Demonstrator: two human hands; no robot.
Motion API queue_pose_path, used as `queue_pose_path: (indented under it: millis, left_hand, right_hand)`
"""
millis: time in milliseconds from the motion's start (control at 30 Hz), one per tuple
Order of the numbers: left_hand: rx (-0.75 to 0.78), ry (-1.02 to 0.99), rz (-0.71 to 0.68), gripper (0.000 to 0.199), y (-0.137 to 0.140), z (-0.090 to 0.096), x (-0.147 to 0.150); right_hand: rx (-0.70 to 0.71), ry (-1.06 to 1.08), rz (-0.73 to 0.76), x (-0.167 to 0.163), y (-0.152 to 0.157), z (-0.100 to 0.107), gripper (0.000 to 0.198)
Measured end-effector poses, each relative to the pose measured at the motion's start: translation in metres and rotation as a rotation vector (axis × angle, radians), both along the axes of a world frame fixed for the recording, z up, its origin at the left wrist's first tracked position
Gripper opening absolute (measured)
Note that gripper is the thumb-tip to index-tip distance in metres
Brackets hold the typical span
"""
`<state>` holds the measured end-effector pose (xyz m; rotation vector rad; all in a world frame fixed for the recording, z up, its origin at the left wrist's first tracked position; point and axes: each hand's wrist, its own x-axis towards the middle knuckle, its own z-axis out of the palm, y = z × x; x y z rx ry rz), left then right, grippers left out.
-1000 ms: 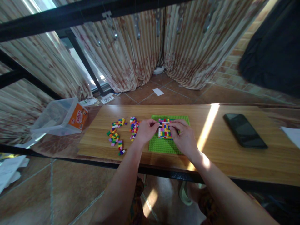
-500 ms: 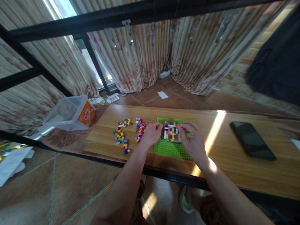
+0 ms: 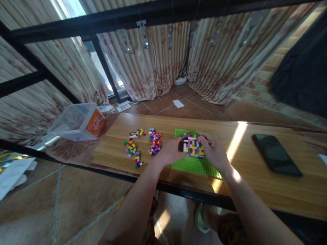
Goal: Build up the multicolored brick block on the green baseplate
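Note:
A block of multicoloured toy bricks [image 3: 193, 144] sits on a green studded baseplate [image 3: 191, 166] on the wooden table. My left hand [image 3: 169, 152] curves around the block's left side, its fingers at the far left corner and its thumb at the near left corner. A dark gap shows between that palm and the bricks. From the right, my right hand [image 3: 216, 151] grips the block's right edge, thumb on the top near that edge and fingers along the far side. Its fingertips are partly hidden.
Loose bricks lie in a pile [image 3: 154, 141] and a curved scatter [image 3: 130, 146] left of the baseplate. A black phone [image 3: 276, 154] rests on the right of the table [image 3: 237, 163]. A clear plastic bin [image 3: 74, 124] with an orange label stands at the left end.
My left hand has gone from closed fingers beside the block to a curve around its left side. The baseplate and block have shifted slightly right, and my right hand with them.

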<state>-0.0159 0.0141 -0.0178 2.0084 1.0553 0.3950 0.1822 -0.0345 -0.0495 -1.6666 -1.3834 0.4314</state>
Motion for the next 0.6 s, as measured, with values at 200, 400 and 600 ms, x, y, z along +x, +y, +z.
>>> queue_pose_path:
  millis: [200,400,600]
  left_hand:
    - [0.15,0.09,0.262,0.017,0.0,-0.009,0.013]
    - [0.085,0.03,0.274,0.018,0.003,-0.012,0.019]
    - [0.081,0.034,0.239,0.025,0.004,-0.011,0.018]
  right_hand:
    - [-0.112,0.063,-0.273,0.013,-0.004,0.008,0.044]
    - [-0.138,-0.021,-0.255,0.01,-0.009,0.017,0.042]
    - [-0.205,0.063,-0.154,0.006,-0.009,0.01,0.045]
